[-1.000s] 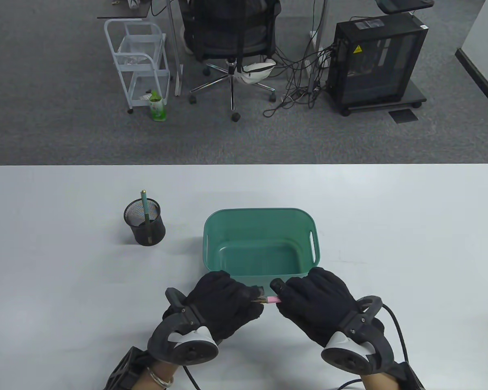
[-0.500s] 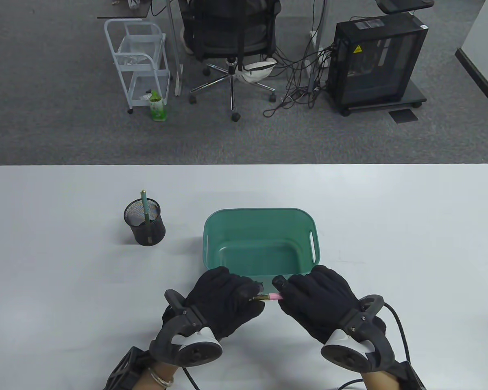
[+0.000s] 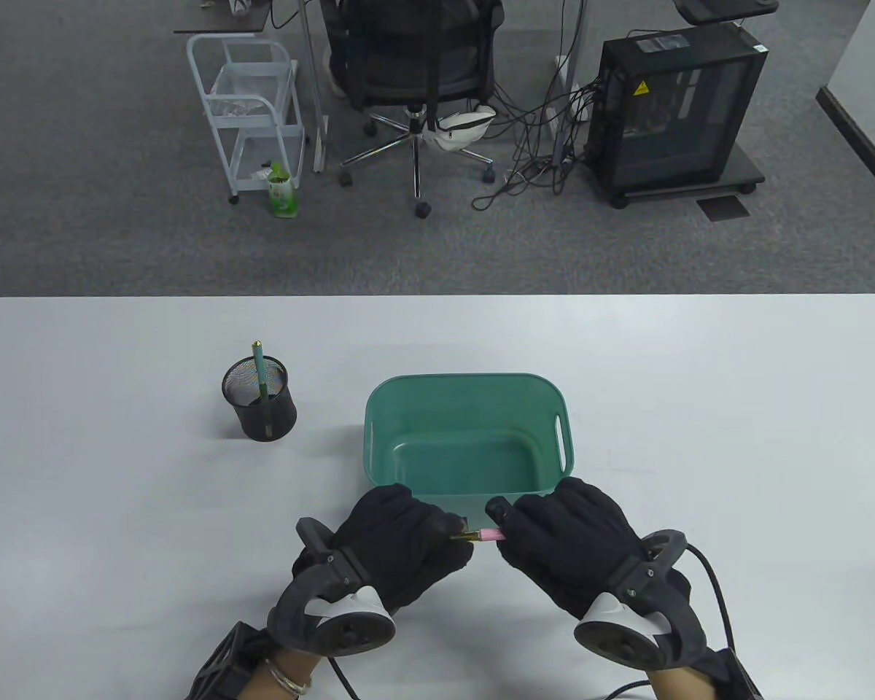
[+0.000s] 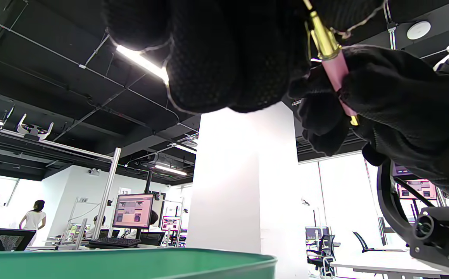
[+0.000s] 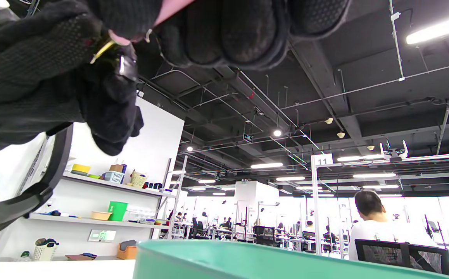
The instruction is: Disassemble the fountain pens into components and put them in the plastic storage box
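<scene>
- The white bench (image 3: 700, 408) carries the green plastic storage box (image 3: 467, 386), its near rim partly hidden behind the hands.
- The left hand (image 3: 401, 543) curls round one end of the pink fountain pen (image 3: 490, 537); that end stays buried in the glove.
- The right hand (image 3: 569, 543) grips the other end, only a short pink stretch showing between them, just before the box.
- A mesh pen cup (image 3: 259, 399) holds a green pen (image 3: 260, 368), its lower part hard to read.

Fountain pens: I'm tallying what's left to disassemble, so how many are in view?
2: a pink pen held between both hands, and a green pen standing in the mesh pen holder. Others may hide inside it.
</scene>
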The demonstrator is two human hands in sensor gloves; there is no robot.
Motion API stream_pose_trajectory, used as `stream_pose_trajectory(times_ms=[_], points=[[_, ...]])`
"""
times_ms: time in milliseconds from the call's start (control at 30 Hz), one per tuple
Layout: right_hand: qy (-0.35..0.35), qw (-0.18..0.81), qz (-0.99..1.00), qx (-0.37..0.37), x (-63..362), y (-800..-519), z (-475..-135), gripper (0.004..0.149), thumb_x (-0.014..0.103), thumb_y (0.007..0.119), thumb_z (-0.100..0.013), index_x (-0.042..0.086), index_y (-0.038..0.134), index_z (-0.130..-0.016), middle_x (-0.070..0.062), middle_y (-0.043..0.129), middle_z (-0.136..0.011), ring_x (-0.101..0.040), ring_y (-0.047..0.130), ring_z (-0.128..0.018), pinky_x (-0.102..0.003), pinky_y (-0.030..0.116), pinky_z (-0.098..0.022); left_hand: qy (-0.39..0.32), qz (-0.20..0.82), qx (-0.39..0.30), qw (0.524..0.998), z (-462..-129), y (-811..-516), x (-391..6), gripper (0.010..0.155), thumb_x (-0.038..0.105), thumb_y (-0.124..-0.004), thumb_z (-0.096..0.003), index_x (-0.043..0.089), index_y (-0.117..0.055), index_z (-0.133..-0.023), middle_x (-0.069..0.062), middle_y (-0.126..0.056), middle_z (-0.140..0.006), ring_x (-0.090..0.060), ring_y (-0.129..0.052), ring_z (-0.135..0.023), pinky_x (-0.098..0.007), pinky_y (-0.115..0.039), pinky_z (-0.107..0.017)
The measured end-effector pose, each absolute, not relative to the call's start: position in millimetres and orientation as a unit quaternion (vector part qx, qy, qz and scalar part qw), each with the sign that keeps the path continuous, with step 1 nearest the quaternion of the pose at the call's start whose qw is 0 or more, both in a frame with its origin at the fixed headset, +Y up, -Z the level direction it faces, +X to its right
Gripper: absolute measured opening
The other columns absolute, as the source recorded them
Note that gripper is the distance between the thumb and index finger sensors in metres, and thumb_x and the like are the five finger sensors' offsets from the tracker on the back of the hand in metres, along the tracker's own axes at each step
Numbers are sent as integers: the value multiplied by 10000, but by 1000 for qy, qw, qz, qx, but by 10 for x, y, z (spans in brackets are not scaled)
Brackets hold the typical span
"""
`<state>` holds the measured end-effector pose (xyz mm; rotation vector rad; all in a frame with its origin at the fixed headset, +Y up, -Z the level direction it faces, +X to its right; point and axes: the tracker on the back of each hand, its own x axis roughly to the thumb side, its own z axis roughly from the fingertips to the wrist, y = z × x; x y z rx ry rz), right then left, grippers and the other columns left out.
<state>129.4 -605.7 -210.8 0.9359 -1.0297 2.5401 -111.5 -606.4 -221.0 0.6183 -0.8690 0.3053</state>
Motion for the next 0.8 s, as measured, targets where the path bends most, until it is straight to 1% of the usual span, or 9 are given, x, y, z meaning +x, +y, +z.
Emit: stream_pose_trajectory(times_ms=[267,333,367,433,533,600,700,800], points=[[-352,119,871,322,1282,-6059,-2105,446,488,708,-537,320,829,-932,54,844,-822,-122,884,-663,-437,674,-705,-410,146,289,853,-2225,-6069,-1124,530,508,-555,-662,139,-925,-752,-12,-1051,-595,-173,-1029,-476,-459,-774,-614],[-351,119,871,322,1281,-6060,-2106,448,488,708,-536,318,830,-933,53,844,-823,-122,884,-664,-437,675,-705,-409,145,289,853,-2226,-6070,-1126,535,512,-553,-662,139,-924,-760,-15,-1051,-606,-178,-1028,-485,-462,-771,-618],[-351,119,871,322,1281,-6060,-2106,448,488,707,-536,320,829,-933,53,843,-823,-122,884,-664,-437,674,-705,-409,145,289,853,-2226,-6071,-1128,540,518,-553,-662,140,-920,-778,-21,-1050,-629,-186,-1027,-507,-468,-764,-628],[-352,119,871,321,1284,-6058,-2108,447,489,706,-537,320,829,-932,54,845,-822,-121,885,-663,-437,675,-704,-408,145,290,853,-2227,-6072,-1132,566,552,-565,-653,139,-897,-852,-36,-1035,-715,-206,-1016,-590,-486,-740,-658],[-352,118,872,319,1288,-6058,-2113,448,490,706,-537,320,828,-933,54,846,-822,-123,885,-663,-437,675,-704,-405,139,294,854,-2219,-6077,-1127,591,590,-600,-637,149,-820,-964,-52,-979,-843,-225,-976,-712,-502,-702,-701],[-352,116,873,318,1291,-6058,-2116,448,490,705,-537,320,828,-934,53,844,-823,-122,886,-662,-436,675,-704,-404,134,297,855,-2210,-6081,-1120,596,593,-636,-629,156,-757,-1017,-53,-942,-896,-227,-950,-762,-504,-682,-723],[-351,115,874,316,1294,-6057,-2120,448,490,705,-537,321,827,-934,53,846,-822,-122,886,-662,-437,676,-704,-403,129,302,854,-2199,-6080,-1112,584,577,-680,-623,164,-712,-1035,-47,-910,-934,-216,-932,-788,-499,-670,-737],[-351,114,874,316,1295,-6057,-2122,449,491,705,-537,322,829,-933,52,845,-823,-122,886,-663,-437,676,-703,-404,126,303,854,-2194,-6081,-1107,552,554,-704,-624,166,-715,-1016,-38,-912,-926,-206,-934,-783,-492,-672,-739]])
